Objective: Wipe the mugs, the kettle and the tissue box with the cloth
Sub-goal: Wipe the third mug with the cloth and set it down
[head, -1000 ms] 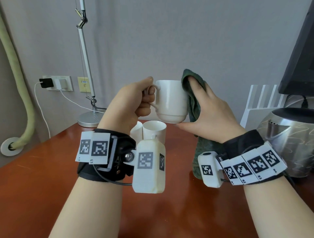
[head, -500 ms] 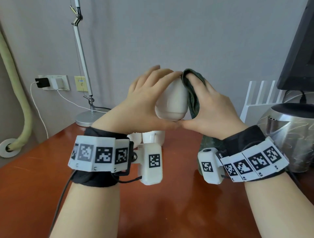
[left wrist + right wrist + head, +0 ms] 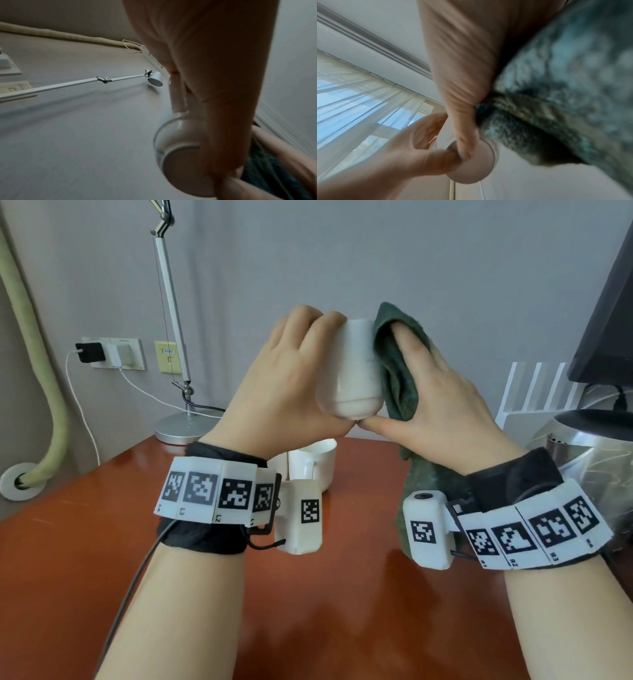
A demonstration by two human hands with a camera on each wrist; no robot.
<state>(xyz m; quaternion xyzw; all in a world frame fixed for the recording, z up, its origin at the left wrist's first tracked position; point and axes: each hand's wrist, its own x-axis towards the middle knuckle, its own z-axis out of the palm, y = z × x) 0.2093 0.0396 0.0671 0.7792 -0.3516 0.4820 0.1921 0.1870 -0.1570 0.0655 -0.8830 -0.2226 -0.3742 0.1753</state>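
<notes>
So I've got the white mug [image 3: 349, 371] up in the air over the red-brown desk [image 3: 342, 594], my left hand [image 3: 284, 385] wrapped around it, fingers curled over its far side and thumb under the base. My right hand [image 3: 442, 398] has the dark green cloth [image 3: 399, 371] pressed against the mug's right side, fingers curled over the cloth, thumb touching the mug's base. Another white mug [image 3: 313, 463] sits on the desk below, and the steel kettle [image 3: 589, 453] is off to the right.
</notes>
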